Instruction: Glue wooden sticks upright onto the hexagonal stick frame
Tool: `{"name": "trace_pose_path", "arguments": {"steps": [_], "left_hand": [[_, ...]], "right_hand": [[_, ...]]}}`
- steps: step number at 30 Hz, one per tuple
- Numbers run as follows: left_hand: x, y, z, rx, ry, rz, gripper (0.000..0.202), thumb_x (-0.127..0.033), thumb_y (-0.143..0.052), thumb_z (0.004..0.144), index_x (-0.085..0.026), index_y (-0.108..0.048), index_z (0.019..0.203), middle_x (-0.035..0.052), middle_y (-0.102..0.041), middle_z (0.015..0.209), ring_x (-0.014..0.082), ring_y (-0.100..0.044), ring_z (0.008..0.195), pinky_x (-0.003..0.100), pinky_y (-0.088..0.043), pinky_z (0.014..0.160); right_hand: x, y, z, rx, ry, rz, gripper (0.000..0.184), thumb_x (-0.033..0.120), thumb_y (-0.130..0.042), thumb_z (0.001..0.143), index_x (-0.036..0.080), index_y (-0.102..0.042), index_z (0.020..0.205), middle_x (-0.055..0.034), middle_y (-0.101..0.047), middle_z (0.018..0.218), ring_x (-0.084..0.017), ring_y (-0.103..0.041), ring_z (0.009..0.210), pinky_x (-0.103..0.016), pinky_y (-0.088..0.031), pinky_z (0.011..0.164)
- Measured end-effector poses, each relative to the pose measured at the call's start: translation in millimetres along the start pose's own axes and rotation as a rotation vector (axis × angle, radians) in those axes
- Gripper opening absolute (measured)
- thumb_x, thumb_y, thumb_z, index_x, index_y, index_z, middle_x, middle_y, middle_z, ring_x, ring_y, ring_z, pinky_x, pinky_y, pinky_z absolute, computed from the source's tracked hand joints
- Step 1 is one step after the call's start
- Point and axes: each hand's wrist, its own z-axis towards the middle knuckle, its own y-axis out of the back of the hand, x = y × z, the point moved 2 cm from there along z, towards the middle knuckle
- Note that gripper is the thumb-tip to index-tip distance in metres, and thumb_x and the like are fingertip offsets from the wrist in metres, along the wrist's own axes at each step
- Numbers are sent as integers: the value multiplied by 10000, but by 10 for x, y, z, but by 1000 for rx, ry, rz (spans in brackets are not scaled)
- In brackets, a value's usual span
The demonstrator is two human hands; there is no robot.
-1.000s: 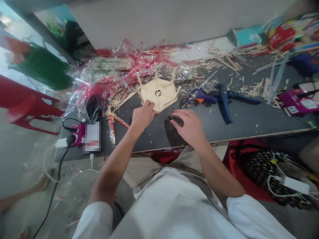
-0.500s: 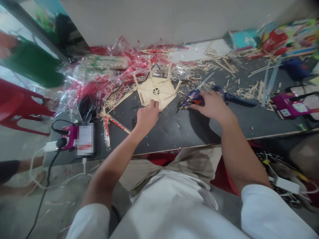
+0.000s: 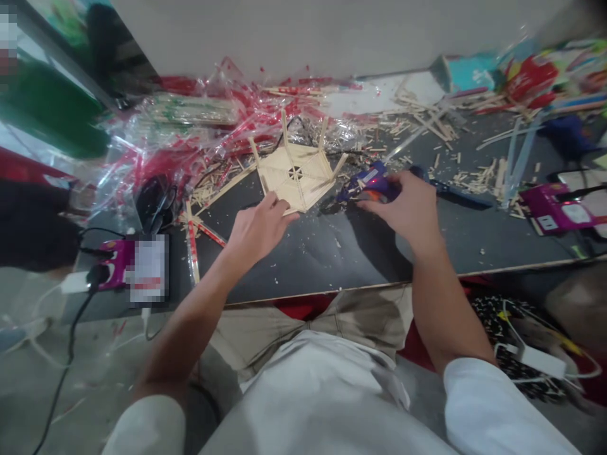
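A pale hexagonal frame of thin wooden sticks (image 3: 310,180) lies on the dark tabletop, with a small round opening in its middle and short sticks standing up from its far corners. My left hand (image 3: 263,224) is closed on its near left edge, thumb and fingers pinching the sticks. To the right, my right hand (image 3: 410,205) is wrapped round a blue glue gun (image 3: 367,180) with an orange trigger and a small red light. A clear glue stick (image 3: 405,140) extends behind the gun. My palm hides part of its body.
Plastic wrappers (image 3: 190,136) and loose sticks (image 3: 427,120) litter the back. A dark blue handle-like piece (image 3: 462,194) lies right of my right hand. Purple power strips (image 3: 552,208) sit at both ends, a phone (image 3: 149,272) near the left one. Another person's dark sleeve (image 3: 35,224) shows at left.
My left hand has slid left along the frame's near edge. My right hand stays on the glue gun, with a slight shift. A dark sleeve has come into view at left.
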Motion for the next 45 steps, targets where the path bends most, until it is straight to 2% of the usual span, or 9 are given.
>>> {"name": "trace_pose_path", "arguments": {"steps": [3,6,11,14,20,26,34,40,45], "left_hand": [[113,-103,10,36,-74,-69,370,-408,-382,1098,-172,-666,1124,120,-681,1124,231,-692,908,285,-460,622],[182,-274,28,47,-36,-169,383,-354,-305,1104,-160,-620,1203,135,-693,1134,256,-687,975,320,-504,706],[197,-448,30,-55,-121,-540,483,-463,-224,1112,-175,-605,1187,100,-697,964,208,-670,874,335,-526,818],[211,-453,30,-138,-151,-726,464,-504,-290,1106,-181,-611,1195,77,-721,950,169,-675,837,300,-536,805],[245,-408,37,-248,-42,-866,304,-397,-495,1062,-195,-694,1172,90,-767,1119,168,-710,965,318,-569,897],[269,-502,83,-277,-53,-1147,269,-419,-665,971,-194,-722,1107,104,-758,1187,190,-729,1067,338,-596,949],[264,-506,92,-297,40,-1194,226,-376,-780,873,-188,-754,996,66,-793,984,160,-757,886,291,-631,800],[266,-530,86,-344,124,-1192,230,-358,-818,837,-184,-776,982,56,-800,930,166,-769,849,309,-650,821],[238,-523,58,-480,159,-1126,269,-394,-839,822,-189,-777,984,54,-811,968,165,-775,849,313,-654,852]], "right_hand": [[105,-57,-65,5,-40,0,559,568,-862,700,186,-663,1057,-135,-751,981,-318,-704,887,-452,-542,820],[156,-116,-94,21,-3,-28,440,568,-768,793,220,-622,1019,-114,-727,877,-312,-688,823,-427,-519,761],[201,-171,-138,32,98,-125,302,542,-604,864,249,-540,898,-90,-676,767,-295,-650,743,-386,-465,683],[217,-198,-153,42,118,-126,297,547,-555,873,251,-524,881,-90,-663,749,-284,-633,723,-376,-440,658],[207,-200,-146,0,58,-88,318,535,-539,882,237,-556,991,-114,-687,818,-299,-654,783,-400,-478,712],[228,-211,-143,-37,33,-94,301,487,-537,881,226,-553,1029,-140,-704,883,-322,-683,860,-432,-521,776],[201,-278,-163,-31,85,-118,295,476,-546,907,222,-569,1055,-154,-701,931,-332,-677,913,-456,-529,806],[184,-314,-159,15,118,-142,353,485,-516,945,193,-580,1132,-184,-712,1021,-343,-677,992,-460,-526,854],[206,-338,-171,28,137,-172,360,464,-495,967,185,-575,1180,-196,-710,1114,-357,-668,1066,-456,-526,854]]}}
